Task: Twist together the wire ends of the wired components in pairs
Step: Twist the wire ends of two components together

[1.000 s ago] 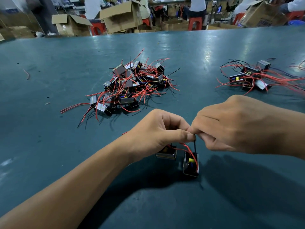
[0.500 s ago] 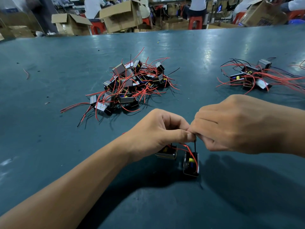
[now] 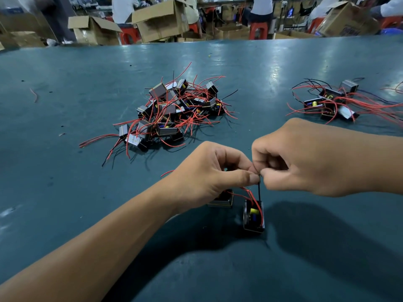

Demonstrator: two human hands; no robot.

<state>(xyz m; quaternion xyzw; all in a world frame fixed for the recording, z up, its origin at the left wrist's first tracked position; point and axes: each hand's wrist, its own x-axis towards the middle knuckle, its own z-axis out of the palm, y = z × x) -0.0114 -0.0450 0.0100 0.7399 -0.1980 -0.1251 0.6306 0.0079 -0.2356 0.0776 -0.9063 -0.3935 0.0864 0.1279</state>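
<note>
Workshop floor, background: open cardboard boxes [image 3: 160,18], red stools [image 3: 258,29] and seated workers beyond the far edge of a wide teal worktable [image 3: 65,192]. Item in hand: black wire end [image 3: 259,188], rising upright from a small black component [image 3: 253,214] that stands on the table below the hands; red leads arc from it toward a second component [image 3: 221,200], partly hidden under the left wrist. Left hand [image 3: 209,173]: fingers curled, thumb and forefinger pinching the top of the wire. Right hand [image 3: 305,158]: likewise curled, thumb and forefinger closed on the same spot, tips of both hands touching. Whether one wire or two sit in the pinch cannot be told; the joint is covered by the fingertips. Judged purpose: opposed pinches let one hand anchor while the other rolls, and the components rest on the table so their weight does not drag on the twist. Unsorted stock: a heap of components [image 3: 172,110] with loose red and black leads, mid-table, within reach. Separate smaller group [image 3: 329,103] at right, well apart, probably finished pairs. Stray wire scrap [image 3: 34,95] far left.
</note>
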